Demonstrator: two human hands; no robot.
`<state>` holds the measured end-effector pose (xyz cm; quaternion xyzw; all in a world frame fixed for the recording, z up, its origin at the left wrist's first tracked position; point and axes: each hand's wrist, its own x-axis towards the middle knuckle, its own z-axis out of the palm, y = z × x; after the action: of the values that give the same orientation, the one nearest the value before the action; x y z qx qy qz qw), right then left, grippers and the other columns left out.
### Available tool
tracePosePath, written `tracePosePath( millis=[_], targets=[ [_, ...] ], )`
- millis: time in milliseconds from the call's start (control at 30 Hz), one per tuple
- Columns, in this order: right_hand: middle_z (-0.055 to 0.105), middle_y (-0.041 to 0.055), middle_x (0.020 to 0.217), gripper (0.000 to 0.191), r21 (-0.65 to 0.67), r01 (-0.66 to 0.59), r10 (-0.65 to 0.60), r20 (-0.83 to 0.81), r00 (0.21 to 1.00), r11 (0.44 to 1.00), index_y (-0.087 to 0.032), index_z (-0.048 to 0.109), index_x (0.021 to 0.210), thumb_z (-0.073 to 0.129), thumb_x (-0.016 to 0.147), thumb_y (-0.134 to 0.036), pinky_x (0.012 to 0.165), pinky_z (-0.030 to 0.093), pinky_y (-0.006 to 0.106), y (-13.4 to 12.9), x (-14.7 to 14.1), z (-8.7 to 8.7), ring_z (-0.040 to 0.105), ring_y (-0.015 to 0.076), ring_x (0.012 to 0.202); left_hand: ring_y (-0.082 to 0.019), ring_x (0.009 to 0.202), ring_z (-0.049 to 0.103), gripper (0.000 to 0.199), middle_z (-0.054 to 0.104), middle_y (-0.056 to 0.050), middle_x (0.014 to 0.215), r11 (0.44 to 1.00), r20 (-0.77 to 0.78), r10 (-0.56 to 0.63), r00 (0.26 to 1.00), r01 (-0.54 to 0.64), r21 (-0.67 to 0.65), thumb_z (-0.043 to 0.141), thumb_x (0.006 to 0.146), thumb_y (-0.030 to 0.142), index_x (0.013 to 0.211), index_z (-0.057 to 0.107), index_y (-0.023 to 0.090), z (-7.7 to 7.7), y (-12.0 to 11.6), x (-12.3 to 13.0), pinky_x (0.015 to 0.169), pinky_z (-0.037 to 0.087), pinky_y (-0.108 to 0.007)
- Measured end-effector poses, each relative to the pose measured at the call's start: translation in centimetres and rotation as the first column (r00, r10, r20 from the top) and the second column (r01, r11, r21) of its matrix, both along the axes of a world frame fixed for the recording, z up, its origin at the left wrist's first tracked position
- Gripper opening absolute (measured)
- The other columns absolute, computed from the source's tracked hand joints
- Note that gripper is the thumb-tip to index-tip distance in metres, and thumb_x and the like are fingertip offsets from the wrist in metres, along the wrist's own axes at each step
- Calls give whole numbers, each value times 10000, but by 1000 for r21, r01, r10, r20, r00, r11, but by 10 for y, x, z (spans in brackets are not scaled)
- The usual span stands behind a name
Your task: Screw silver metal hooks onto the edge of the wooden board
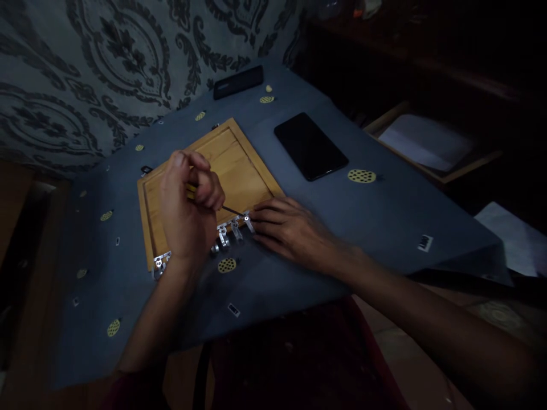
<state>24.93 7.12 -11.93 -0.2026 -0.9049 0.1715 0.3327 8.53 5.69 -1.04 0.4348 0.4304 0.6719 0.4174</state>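
My left hand (pixel 190 199) is closed around the yellow handle of a screwdriver (pixel 233 211), above the left part of a wooden board (pixel 239 165). The thin shaft points right, its tip at a small metal hinge (pixel 247 219) on the board's near right corner. My right hand (pixel 288 228) lies with its fingers stretched out over that corner, fingertips beside the hinge. More metal hinges (pixel 223 234) line the near edge, and another metal fitting (pixel 160 263) is at the near left corner. My left wrist hides part of that edge.
A black phone (pixel 311 146) lies right of the board on the blue tablecloth (pixel 376 228). A dark case (pixel 238 82) is at the back by the patterned wall. Beyond the right table edge is an open drawer (pixel 427 142) with papers.
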Motion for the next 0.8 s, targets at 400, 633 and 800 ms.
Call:
tracePosePath(
  millis=[400, 633, 800],
  targets=[
    [794, 99, 1189, 279, 27, 14, -15, 7, 1000, 1000, -160, 791, 1138, 551, 1074, -286, 1006, 552, 468, 0, 0, -1, 675, 272, 1194, -85, 456, 230, 362, 266, 62, 540, 1000, 5, 4, 1000, -4, -1, 657, 992, 368, 680, 578, 203, -6, -8, 6, 443, 269, -230],
    [795, 86, 1195, 272, 4, 4, -4, 4, 1000, 1000, -191, 793, 1167, 558, 1071, -289, 1030, 550, 477, 1, 1, -2, 673, 275, 1210, -74, 460, 253, 426, 284, 60, 539, 998, 57, 60, 997, -61, 22, 708, 964, 465, 659, 623, 181, -8, -7, 9, 451, 251, -233],
    [790, 97, 1209, 279, -12, -5, 5, -2, 1000, 1000, -197, 789, 1192, 554, 1070, -286, 1018, 557, 505, 1, 0, -1, 671, 283, 1217, -89, 499, 331, 546, 346, 33, 565, 993, 27, 116, 993, -117, 15, 718, 891, 642, 622, 602, 182, -7, -8, 13, 473, 302, -246]
  ],
)
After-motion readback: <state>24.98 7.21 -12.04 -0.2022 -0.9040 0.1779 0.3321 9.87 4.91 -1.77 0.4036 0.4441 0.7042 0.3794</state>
